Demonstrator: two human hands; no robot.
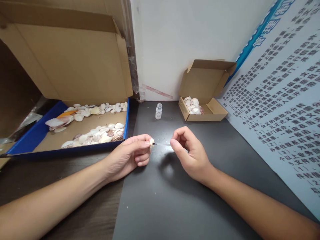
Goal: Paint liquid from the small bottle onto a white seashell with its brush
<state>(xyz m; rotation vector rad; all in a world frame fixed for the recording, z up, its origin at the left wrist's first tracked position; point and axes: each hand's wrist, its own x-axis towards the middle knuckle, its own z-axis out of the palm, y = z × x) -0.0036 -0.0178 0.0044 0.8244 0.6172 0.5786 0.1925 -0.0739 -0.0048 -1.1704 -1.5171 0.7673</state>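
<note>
Between the thumb and fingers of my left hand (131,151) is a small whitish shell (151,142). My right hand (188,151) pinches a thin, clear-handled brush (163,144). The brush's dark tip points left and meets the shell, or lies right in front of it. Whatever end of the brush sits inside my right fingers is hidden. Beyond both hands stands a small clear glass bottle (158,112), upright and uncapped, with pale contents or a pale label.
At left lies an open blue-sided cardboard box (105,121) with several rows of shells (97,135) and an orange piece (66,114). A smaller open brown box (207,117) holds shells at the back right. A printed sheet (282,100) borders the dark grey mat (155,203).
</note>
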